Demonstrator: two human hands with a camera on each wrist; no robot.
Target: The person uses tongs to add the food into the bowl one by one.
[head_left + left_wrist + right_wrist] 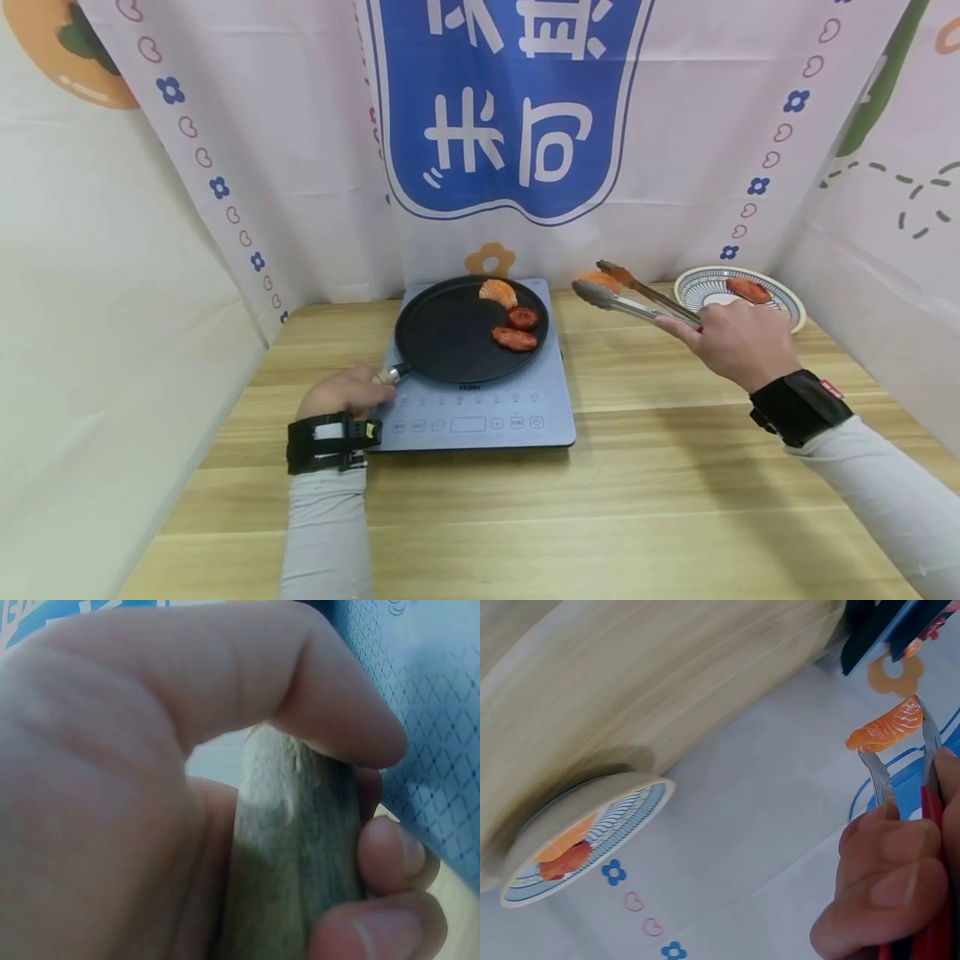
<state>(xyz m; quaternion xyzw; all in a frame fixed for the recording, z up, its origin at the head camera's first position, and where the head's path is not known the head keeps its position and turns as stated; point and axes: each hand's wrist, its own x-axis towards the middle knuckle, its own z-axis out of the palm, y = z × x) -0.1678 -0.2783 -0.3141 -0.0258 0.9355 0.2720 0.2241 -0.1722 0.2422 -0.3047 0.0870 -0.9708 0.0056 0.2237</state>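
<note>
left hand [341,392] grips handle [386,377], likely steadying pan [453,333] on cooker [557,421]; right hand [738,342] grips tongs [636,309], pinching salmon [889,727] clear of table [525,525].

The black pan [450,333] lies on the hob [517,417], three food pieces [522,318] at its right; metal tongs [628,306] hold an orange slice [889,726] aloft.

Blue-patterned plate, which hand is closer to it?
Right. The right hand, holding the tongs, overlaps the near edge of the plate in the head view; the left hand is well off to the left, gripping the pan handle.
</note>
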